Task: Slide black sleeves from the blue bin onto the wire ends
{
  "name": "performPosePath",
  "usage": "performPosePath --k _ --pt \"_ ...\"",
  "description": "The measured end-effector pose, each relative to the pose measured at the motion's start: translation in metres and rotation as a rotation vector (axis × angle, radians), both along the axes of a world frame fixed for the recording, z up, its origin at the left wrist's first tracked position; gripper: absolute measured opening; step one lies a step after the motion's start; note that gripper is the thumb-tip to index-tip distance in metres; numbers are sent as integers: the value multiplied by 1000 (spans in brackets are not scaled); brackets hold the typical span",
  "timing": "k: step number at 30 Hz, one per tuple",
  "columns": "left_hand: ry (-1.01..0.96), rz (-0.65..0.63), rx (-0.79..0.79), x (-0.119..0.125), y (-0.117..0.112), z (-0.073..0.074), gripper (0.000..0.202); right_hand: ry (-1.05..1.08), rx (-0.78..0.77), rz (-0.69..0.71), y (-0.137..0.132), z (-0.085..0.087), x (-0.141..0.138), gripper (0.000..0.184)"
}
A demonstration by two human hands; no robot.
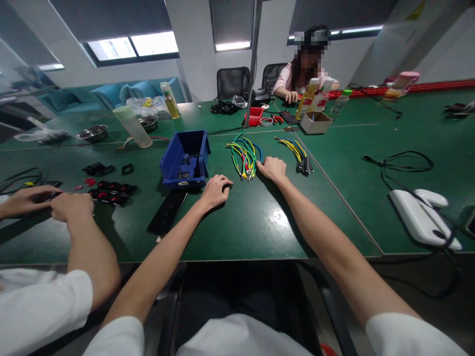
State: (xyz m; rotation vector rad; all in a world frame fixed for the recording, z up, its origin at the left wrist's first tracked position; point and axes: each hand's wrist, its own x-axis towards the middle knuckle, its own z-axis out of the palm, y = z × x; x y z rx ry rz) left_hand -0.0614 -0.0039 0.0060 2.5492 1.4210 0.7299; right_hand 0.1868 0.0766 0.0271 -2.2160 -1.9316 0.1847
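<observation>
We sit at a broad green surface; a blue bin stands on it, dark pieces inside, with a flat black phone just in front; right of the bin lies a loose cable bundle, yellow, green and blue, with metal ends toward us; farther right lies a second bundle with black sleeves. Our right hand is curled at the loose bundle's right edge, but we cannot tell whether it pinches a cable; our left hand is closed on a small black piece. We judge the cables light, springy and prone to tangle, best taken mid-length, one at a time; the black piece looks light and rigid, best pinched by its sides.
</observation>
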Motion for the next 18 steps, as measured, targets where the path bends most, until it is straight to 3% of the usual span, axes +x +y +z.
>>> performPosePath --k 7,12,15,18 --pt "83 28 47 8 -6 1 25 50 -33 82 10 2 0 48" --pt "70 46 55 8 -6 -1 29 330 -91 93 21 -6 17 33" --pt "65 72 51 7 -6 -2 31 452 -71 101 21 -13 25 35" --pt "65 95 41 8 -5 -2 33 420 20 98 19 -18 26 39"
